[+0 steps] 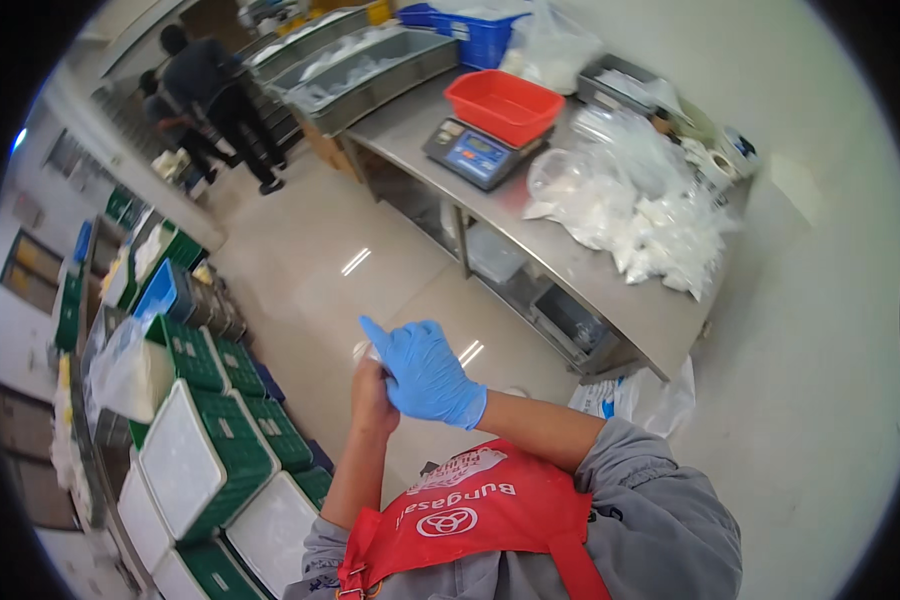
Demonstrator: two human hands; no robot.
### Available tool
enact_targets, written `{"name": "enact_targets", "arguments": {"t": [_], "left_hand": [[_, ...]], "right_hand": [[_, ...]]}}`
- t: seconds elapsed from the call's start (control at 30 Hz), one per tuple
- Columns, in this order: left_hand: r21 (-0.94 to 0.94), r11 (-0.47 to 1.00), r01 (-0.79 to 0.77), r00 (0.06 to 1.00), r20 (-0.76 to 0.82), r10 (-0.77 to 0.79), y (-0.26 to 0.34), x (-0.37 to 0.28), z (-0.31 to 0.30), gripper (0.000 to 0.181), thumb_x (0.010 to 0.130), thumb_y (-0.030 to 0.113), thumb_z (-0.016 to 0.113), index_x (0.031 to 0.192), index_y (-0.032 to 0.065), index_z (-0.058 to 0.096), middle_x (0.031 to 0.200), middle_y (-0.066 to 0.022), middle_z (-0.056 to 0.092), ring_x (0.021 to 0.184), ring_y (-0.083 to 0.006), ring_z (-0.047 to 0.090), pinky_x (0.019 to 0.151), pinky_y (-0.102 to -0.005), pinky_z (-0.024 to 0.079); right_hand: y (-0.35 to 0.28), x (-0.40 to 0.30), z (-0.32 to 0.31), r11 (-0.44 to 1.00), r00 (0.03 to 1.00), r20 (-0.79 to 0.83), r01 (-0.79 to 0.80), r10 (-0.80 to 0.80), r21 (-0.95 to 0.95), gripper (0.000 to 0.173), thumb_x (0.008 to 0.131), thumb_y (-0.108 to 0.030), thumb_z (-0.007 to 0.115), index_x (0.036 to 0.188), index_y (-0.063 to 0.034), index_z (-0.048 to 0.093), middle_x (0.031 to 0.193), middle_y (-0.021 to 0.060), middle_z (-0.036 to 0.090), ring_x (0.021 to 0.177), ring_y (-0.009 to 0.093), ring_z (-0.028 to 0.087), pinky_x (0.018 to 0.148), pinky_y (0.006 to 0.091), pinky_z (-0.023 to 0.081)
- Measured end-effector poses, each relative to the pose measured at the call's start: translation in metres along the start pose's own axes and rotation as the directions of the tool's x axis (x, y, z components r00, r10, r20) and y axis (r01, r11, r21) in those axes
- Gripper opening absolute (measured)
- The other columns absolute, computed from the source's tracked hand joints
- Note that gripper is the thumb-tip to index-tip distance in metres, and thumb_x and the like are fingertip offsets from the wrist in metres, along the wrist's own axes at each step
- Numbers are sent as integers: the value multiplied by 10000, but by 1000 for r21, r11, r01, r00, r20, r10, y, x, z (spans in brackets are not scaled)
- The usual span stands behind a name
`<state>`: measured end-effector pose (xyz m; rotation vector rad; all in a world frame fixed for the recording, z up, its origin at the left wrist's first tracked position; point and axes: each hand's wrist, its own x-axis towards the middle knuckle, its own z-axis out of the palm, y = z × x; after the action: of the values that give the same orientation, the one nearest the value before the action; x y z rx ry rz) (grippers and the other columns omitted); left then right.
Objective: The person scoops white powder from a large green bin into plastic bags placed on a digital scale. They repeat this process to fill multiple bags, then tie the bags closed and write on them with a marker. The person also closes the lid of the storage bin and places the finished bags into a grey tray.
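My right hand, in a blue disposable glove, is raised in front of my red apron. Its index finger points out, while the other fingers look curled. Touching it on the left is my bare left hand, with the fingers partly hidden behind the glove. A small whitish thing shows at the fingertips of the left hand; what it is, and which hand grips it, cannot be told. Both hands are over the tiled floor, apart from the table.
A steel table at the right bears a digital scale, a red plastic tub and filled clear bags. Green crates are stacked at the left. Grey bins stand beyond. Two people are at the upper left.
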<state>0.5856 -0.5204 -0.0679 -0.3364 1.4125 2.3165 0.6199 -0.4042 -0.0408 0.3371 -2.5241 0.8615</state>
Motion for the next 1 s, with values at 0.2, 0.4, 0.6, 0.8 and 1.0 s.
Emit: {"name": "enact_targets", "arguments": {"t": [0.2,0.4,0.6,0.8,1.0], "left_hand": [[84,996,17,941,336,-44,-48,23,61,244,1008,224,579,1160,39,625,942,-15,646,768,-114,601,689,-234,494],[268,930,252,689,625,-367,-71,40,137,303,935,105,500,1220,29,569,1048,-71,645,854,-156,625,785,-311,524],[325,860,393,518,694,-499,-133,68,225,357,946,91,486,1294,31,541,1155,-115,655,1032,-216,674,906,-381,560],[546,683,486,277,644,-713,-221,75,282,320,996,138,491,1286,13,539,1163,-114,645,1030,-208,675,884,-363,579],[609,528,592,-3,657,-754,-220,102,335,349,1050,262,486,1270,-3,541,1123,-108,626,911,-190,661,795,-363,602]], "right_hand": [[74,-25,-56,954,948,-206,-273,243,-128,700,790,-194,676,1438,-15,482,852,118,593,854,312,593,921,481,390],[136,-69,-141,931,945,-106,-325,311,-167,290,830,-237,664,1082,-108,598,936,91,628,907,303,611,851,459,428],[172,-109,-210,924,933,-47,-361,358,-124,134,889,-226,655,962,-114,662,818,97,628,783,312,625,725,425,463],[227,-141,-233,801,781,-199,-540,591,261,133,850,-122,681,966,-57,689,824,126,623,764,311,612,739,415,481],[267,-156,-293,838,819,-189,-544,542,47,79,823,-61,707,889,-22,692,758,118,600,716,272,609,676,366,486]]}}
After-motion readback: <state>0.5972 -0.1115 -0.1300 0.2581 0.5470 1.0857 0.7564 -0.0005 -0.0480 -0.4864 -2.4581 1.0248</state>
